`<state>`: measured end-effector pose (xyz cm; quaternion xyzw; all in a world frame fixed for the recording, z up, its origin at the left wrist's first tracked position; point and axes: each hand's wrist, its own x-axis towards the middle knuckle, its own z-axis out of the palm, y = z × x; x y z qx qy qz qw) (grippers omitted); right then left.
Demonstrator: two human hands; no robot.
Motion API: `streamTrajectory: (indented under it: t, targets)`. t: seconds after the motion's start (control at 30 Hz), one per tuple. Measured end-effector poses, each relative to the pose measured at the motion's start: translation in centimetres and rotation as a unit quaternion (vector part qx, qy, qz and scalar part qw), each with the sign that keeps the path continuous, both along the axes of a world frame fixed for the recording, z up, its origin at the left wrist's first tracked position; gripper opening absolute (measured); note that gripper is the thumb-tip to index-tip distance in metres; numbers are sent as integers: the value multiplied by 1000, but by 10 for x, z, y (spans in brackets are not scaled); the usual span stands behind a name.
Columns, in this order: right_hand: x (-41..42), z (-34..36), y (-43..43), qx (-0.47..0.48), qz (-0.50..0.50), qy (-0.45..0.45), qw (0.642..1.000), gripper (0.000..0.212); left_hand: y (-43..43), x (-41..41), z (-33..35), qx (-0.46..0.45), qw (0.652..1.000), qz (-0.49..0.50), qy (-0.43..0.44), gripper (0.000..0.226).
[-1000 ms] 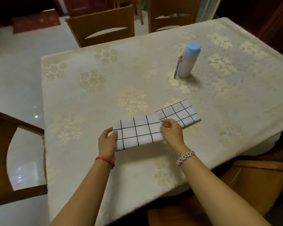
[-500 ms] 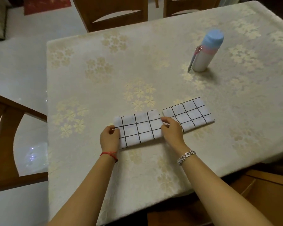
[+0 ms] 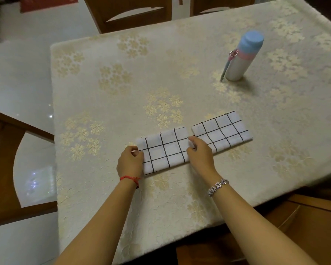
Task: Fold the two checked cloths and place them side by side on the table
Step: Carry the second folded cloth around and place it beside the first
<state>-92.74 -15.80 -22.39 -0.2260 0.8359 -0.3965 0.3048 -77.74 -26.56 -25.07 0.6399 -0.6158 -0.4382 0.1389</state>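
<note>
Chair, left edge: 1 wooden chair (image 3: 6, 169) stands on the pale glossy floor (image 3: 23, 83), close beside the table's left side.
Mat, top left: a red mat (image 3: 46, 2) lies on the floor beyond the table, cut off by the frame.
Table: the table (image 3: 103, 188) is covered with a cream cloth patterned in gold flowers.
Far chairs: 2 wooden chair backs, 1 (image 3: 130, 14) at centre left and 1 (image 3: 218, 6) further right, stand against the far edge.
Left hand: the left hand (image 3: 130, 162) has curled fingers and pinches the left short end of the left checked cloth. A red cord (image 3: 131, 179) is tied round the wrist.
Left checked cloth: the left checked cloth (image 3: 164, 150) is folded into a rectangle, white with black grid lines. It lies on the table near the front edge, held at both short ends.
Right hand: the right hand (image 3: 199, 153) pinches the right short end of the same cloth, thumb on top. A silver beaded bracelet (image 3: 218, 186) sits on the wrist.
Right checked cloth: the right checked cloth (image 3: 222, 131) is folded to a like rectangle and lies flat just beside the first, short end to short end. A narrow strip of table shows between them at the far side; the nearer part of the gap is hidden by the right hand.
Flask: a white flask (image 3: 241, 58) with a blue cap and pink band stands upright, well apart from the cloths, toward the far right.
Seat, lower right: a wooden seat (image 3: 304, 226) shows below the table edge.
</note>
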Motion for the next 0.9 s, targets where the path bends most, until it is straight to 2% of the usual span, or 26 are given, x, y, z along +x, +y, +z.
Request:
streamTrajectory:
  t: [0.1, 0.27, 0.4, 0.53, 0.67, 0.9]
  targets:
    - [0, 0, 3, -10, -8, 10, 1000, 37, 0, 0, 1, -3, 1000, -7, -5, 10]
    - [-5, -2, 13, -32, -43, 39, 998, 34, -7, 2, 7, -56, 997, -22, -46, 40]
    - [-13, 3, 26, -33, -74, 66, 995, 32, -15, -7, 16, -109, 991, -74, -35, 39]
    - [-18, 7, 38, -34, -129, 60, 989, 24, -21, -22, 17, -109, 984, -137, -15, 40]
    - [-19, -2, 49, -20, -169, -1, 985, 12, -26, -32, 7, -107, 975, -187, -55, 40]
    - [-13, -15, 54, -1, -167, -104, 981, 17, -27, -36, -1, -127, 964, -209, -107, 31]
